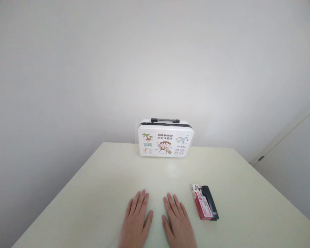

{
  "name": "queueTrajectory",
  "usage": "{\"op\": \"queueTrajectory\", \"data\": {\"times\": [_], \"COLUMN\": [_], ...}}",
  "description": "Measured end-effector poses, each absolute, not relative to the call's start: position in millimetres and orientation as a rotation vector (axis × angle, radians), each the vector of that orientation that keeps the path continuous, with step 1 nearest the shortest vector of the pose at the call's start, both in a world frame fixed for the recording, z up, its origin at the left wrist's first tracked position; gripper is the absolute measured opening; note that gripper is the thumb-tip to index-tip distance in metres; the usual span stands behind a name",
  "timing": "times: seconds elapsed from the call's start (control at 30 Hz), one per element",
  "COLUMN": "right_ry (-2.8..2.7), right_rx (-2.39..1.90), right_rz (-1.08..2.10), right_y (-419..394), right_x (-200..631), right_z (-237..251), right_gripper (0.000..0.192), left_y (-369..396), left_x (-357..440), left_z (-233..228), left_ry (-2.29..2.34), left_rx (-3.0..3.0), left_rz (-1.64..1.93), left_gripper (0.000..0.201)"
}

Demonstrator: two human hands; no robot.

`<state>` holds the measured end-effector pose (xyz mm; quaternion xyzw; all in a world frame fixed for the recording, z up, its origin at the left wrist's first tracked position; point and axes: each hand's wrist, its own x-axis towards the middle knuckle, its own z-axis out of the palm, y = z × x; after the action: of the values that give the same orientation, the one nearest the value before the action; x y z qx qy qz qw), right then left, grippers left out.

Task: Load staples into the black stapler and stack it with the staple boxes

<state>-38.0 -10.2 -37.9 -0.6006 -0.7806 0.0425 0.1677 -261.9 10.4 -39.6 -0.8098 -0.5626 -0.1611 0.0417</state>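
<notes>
My left hand (136, 220) lies flat on the tabletop, palm down, with its fingers stretched out and the thumb apart. Beside it, my right hand (177, 222) rests the same way. Neither hand holds anything, and a gap separates them. Just right of my right hand is a long black thing that looks like a stapler (209, 202), with small red and white boxes (203, 207) alongside it. Farther off stands a small white carry case (165, 140) with a cartoon cow, a palm tree and a plane printed on its front. Its black handle (165, 120) is on top.
The pale table (93, 193) reaches back to a plain white wall (155, 62), and the case stands upright close to that wall. At the right, a white panel (294, 165) with a small dark fitting rises beside the table's edge.
</notes>
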Motion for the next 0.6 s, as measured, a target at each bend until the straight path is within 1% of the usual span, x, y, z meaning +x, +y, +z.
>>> {"op": "queueTrajectory", "data": {"times": [0.6], "right_ry": [-2.231], "right_rx": [-1.742], "right_rz": [0.139], "right_y": [-15], "right_x": [-42], "right_z": [-26], "right_gripper": [0.062], "left_y": [9], "left_x": [-260], "left_z": [-37], "left_ry": [-1.753], "left_rx": [-2.485], "left_rz": [-0.486], "left_gripper": [0.065]}}
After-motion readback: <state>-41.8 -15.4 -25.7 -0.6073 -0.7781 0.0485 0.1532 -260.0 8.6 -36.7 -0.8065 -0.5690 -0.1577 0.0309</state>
